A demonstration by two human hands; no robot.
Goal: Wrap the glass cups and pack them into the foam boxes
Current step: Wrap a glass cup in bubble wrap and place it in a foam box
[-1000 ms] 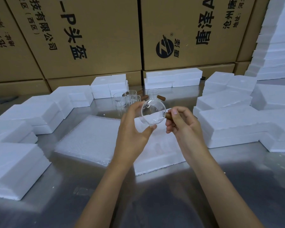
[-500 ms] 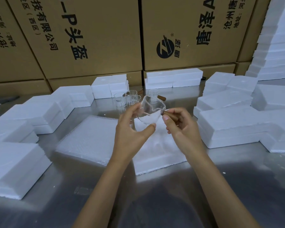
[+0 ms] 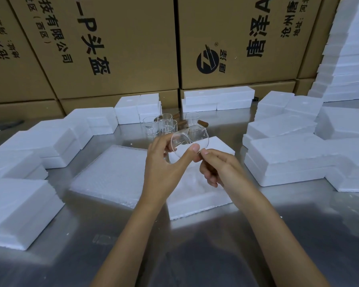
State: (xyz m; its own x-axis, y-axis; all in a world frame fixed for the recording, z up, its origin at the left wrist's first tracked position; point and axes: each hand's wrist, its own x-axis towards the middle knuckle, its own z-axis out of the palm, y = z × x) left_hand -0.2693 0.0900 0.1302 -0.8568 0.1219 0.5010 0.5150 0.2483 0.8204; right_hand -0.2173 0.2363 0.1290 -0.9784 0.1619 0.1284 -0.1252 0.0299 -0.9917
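Observation:
A clear glass cup [image 3: 190, 139] is held tilted in the air above an open foam box [image 3: 197, 195]. My left hand [image 3: 166, 168] grips the cup's body between thumb and fingers. My right hand [image 3: 218, 168] pinches the cup's side, where its wooden handle is hidden by my fingers. Several more glass cups [image 3: 164, 126] with wooden handles stand on the metal table [image 3: 236, 235] behind. A sheet of white wrap [image 3: 112, 172] lies flat to the left of the foam box.
Closed foam boxes sit stacked on the left [image 3: 17, 199], at the back [image 3: 218, 98] and on the right [image 3: 288, 158]. Tall cardboard cartons [image 3: 122, 44] form a wall behind the table. A high stack of foam [image 3: 348, 59] rises at far right.
Both hands have turned the cup, from its mouth facing me to lying tilted on its side, and shifted it slightly lower over the foam box.

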